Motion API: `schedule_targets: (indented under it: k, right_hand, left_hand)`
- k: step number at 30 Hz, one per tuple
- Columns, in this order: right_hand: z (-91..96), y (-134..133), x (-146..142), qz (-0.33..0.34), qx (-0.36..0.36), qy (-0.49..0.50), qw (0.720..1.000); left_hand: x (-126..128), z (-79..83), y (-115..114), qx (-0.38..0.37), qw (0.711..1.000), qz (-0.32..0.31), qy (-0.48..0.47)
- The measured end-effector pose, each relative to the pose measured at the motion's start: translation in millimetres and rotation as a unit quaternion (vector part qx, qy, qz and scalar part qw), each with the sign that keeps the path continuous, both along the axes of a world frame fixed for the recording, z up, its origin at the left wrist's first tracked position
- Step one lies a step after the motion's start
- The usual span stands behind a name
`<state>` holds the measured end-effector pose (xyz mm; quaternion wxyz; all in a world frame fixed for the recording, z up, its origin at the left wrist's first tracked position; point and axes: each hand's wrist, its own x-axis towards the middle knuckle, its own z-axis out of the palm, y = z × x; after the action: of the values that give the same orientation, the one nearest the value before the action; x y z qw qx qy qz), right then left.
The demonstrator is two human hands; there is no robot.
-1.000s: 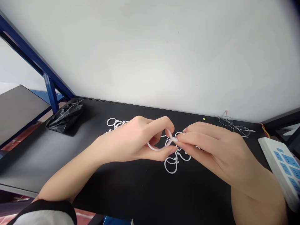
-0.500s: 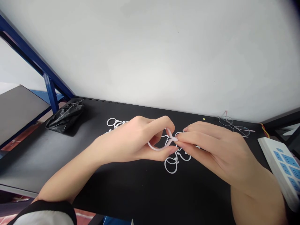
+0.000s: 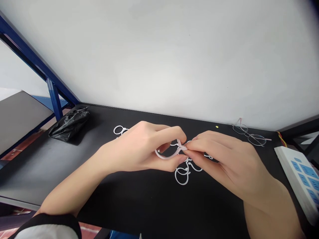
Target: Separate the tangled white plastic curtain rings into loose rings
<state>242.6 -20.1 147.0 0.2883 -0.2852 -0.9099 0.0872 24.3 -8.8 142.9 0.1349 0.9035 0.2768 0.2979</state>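
My left hand (image 3: 142, 147) and my right hand (image 3: 224, 159) meet above the middle of a black table (image 3: 74, 176). Both pinch one white plastic loop (image 3: 167, 155) bent into a curve between them. My left thumb and forefinger curl round its left part. My right fingertips grip its end near the left forefinger. Below the hands lies a small heap of white loops (image 3: 183, 174). Another cluster of white loops (image 3: 119, 129) shows behind my left hand, partly hidden by it.
A crumpled black plastic bag (image 3: 69, 123) lies at the table's far left. Wire-framed glasses (image 3: 249, 134) rest by the wall at the right. A white power strip with blue switches (image 3: 299, 172) sits at the right edge. A blue metal frame (image 3: 53, 96) stands at the left.
Both hands have drawn slightly closer together and shifted a little left. The loop between them is bent tighter.
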Motion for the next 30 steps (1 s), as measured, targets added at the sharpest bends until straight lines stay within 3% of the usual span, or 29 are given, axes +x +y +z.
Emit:
schedule_targets:
  k: [6, 11, 16, 21, 25, 30]
  right_hand:
    - [-1.5, 4.4, 2.8, -0.047, -0.098, -0.056, 0.992]
    - [-16.4, 24.7, -1.0, -0.123, -0.233, -0.156, 0.952]
    - [-61.2, 57.0, -11.1, -0.188, -0.209, -0.235, 0.931]
    - [-99.2, 75.0, -16.8, -0.211, -0.193, -0.237, 0.928]
    - [-108.1, 77.0, -20.2, -0.226, -0.21, -0.217, 0.926]
    - [-105.0, 76.5, -16.7, -0.222, -0.25, -0.152, 0.93]
  left_hand:
    - [-1.3, -0.7, -1.3, 0.073, 0.997, 0.02, 0.015]
    - [-3.5, -1.2, -1.8, 0.092, 0.995, 0.03, 0.026]
    - [-1.6, 1.9, -2.3, 0.118, 0.992, 0.039, 0.017]
    - [-1.6, 4.4, -3.2, 0.136, 0.989, 0.048, 0.016]
    - [-4.0, 1.5, -2.5, 0.139, 0.989, 0.045, 0.013]
    - [-1.8, 1.9, 0.7, 0.105, 0.993, 0.043, 0.034]
